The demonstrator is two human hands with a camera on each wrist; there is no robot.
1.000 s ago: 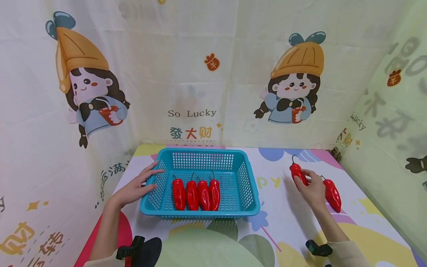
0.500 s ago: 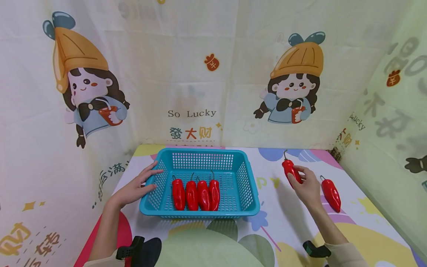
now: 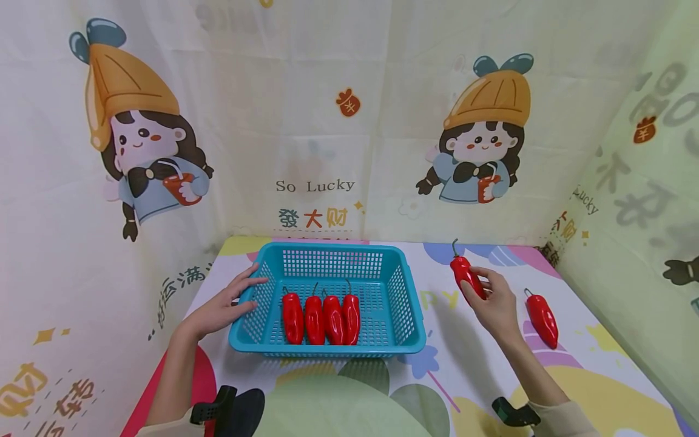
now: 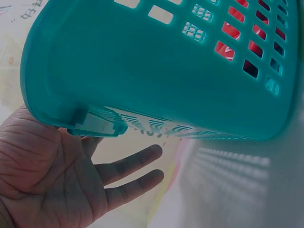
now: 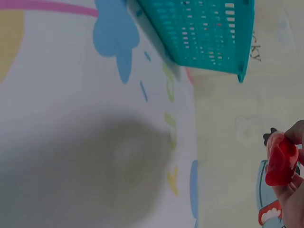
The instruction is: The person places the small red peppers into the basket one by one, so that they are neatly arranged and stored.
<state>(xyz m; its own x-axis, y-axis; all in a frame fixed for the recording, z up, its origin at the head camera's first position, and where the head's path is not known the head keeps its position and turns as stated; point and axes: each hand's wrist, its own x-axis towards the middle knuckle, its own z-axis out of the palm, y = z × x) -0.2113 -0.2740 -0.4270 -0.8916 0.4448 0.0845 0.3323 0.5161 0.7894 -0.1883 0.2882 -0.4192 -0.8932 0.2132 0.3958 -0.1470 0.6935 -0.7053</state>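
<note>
My left hand [image 3: 221, 309] rests on the left rim of a turquoise plastic basket [image 3: 327, 349], thumb and a fingertip over the edge. In the left wrist view, two straight fingers [image 4: 135, 187] extend below the basket's rim. Several red peppers lie side by side inside the basket, among them a leftmost pepper [image 3: 292, 318]. Right of the basket, my right hand [image 3: 498, 306] holds a glossy red chili pepper [image 3: 464, 273] between thumb and fingers, stem upward, above the table. The right wrist view shows this pepper [image 5: 281, 164] at its edge, with the hand partly cut off.
Another red pepper [image 3: 542, 320] lies on the table at the right, beyond my right hand. The table is covered with a colourful patterned cloth [image 3: 469, 388]. Printed fabric walls [image 3: 398, 121] stand behind and at both sides.
My right hand has moved left with the pepper, away from the pepper lying at the right and nearer the basket. My left hand and the basket have stayed put.
</note>
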